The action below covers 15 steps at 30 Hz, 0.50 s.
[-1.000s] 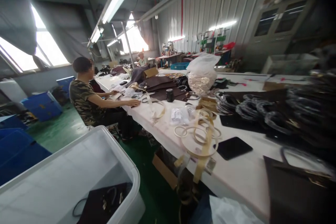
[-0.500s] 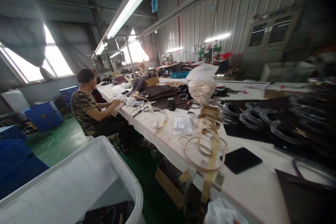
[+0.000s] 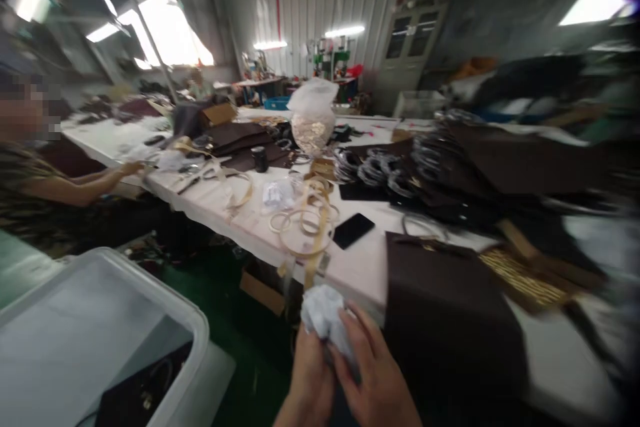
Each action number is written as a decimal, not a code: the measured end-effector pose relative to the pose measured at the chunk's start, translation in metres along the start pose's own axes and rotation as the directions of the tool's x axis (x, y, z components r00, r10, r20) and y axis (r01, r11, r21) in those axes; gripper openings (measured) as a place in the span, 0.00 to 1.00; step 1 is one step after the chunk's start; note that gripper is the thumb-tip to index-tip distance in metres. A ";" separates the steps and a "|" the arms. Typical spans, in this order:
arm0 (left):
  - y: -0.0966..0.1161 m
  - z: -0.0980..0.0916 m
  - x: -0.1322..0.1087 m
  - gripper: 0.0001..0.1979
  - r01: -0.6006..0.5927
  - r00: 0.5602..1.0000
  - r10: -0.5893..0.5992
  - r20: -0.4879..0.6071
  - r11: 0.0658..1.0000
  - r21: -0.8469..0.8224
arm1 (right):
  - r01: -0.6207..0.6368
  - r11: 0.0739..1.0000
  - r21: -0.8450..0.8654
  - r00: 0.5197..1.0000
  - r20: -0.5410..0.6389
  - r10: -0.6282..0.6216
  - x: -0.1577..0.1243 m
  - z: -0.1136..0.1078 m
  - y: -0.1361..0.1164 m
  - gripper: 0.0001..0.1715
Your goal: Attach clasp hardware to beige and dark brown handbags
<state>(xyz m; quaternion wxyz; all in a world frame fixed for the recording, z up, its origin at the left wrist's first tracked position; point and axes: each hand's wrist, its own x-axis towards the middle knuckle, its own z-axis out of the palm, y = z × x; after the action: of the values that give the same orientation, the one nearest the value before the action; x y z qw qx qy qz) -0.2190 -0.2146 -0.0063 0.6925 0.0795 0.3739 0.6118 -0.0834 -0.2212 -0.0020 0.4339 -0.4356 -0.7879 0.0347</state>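
Both my hands are low in the middle of the view, just in front of the table edge. My left hand (image 3: 307,377) and my right hand (image 3: 373,373) are closed together around a crumpled wad of white paper or plastic (image 3: 325,313). Just right of them a large dark brown leather bag panel (image 3: 450,320) lies on the white table (image 3: 360,267). Coils of tan strap (image 3: 305,223) and a black phone (image 3: 354,230) lie on the table beyond my hands.
A white plastic bin (image 3: 100,320) with a dark bag inside stands at lower left. A co-worker sits at the left with a hand (image 3: 127,169) on the table. Black handles (image 3: 385,170), a bagged heap of fittings (image 3: 311,121) and brown leather pieces crowd the table. Cardboard box (image 3: 260,290) under it.
The view has swung right and down. My two hands have come into sight holding the white wad, which before showed only at the bottom edge.
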 end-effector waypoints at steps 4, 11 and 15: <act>-0.016 0.006 0.009 0.31 0.021 0.996 -0.023 -0.088 0.999 -0.025 | -0.268 0.959 0.088 0.962 -0.026 0.271 0.001 -0.016 0.003 0.60; -0.034 0.018 -0.004 0.23 0.127 0.992 -0.125 -0.033 0.990 0.057 | -0.348 0.806 0.479 0.934 0.254 0.253 0.005 -0.026 0.018 0.41; -0.032 0.018 -0.026 0.20 0.215 0.975 -0.211 0.075 0.975 -0.061 | -0.295 0.812 0.504 0.949 0.054 0.311 0.000 -0.015 0.006 0.21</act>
<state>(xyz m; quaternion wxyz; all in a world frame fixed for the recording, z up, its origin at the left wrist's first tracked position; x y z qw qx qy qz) -0.1820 -0.2391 -0.0002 0.7687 0.0357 0.3353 0.5434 -0.0690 -0.2223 0.0053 0.5338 -0.4267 -0.6647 0.3018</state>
